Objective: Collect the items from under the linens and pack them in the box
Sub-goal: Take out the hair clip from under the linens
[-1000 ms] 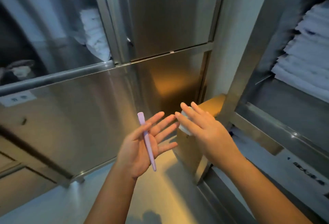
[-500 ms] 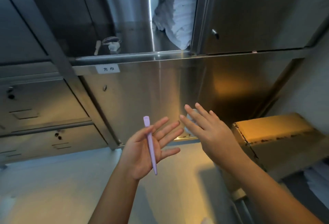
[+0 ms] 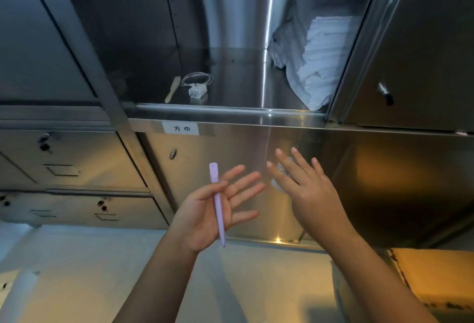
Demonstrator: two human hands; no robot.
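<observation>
Left hand (image 3: 205,209) lay palm-up at lower centre, fingers spread straight, its thumb pinning a slim lilac plastic stick (image 3: 218,207) across the palm, the wide end pointing up. Right hand (image 3: 310,194) was just beside it, back to the camera, fingers straight and splayed. A pale shape showed behind those fingers, and I could not tell whether the hand held it.

Behind both hands stood a wall of brushed stainless-steel cabinets. An open steel shelf (image 3: 230,114) crossed the upper middle of the frame. On it, left of centre, lay a small beige flat stick (image 3: 172,89) just beside a white charger plug with coiled cable (image 3: 197,86). A stack of folded white linens (image 3: 325,58) sat at the shelf's right end, well apart from them. A white paper label (image 3: 180,128) was stuck under the shelf edge. Steel drawers (image 3: 71,163) filled the left, and a closed steel door (image 3: 410,53) the upper right. A brown cardboard box (image 3: 433,274) stood at lower right on the pale floor (image 3: 77,271).
</observation>
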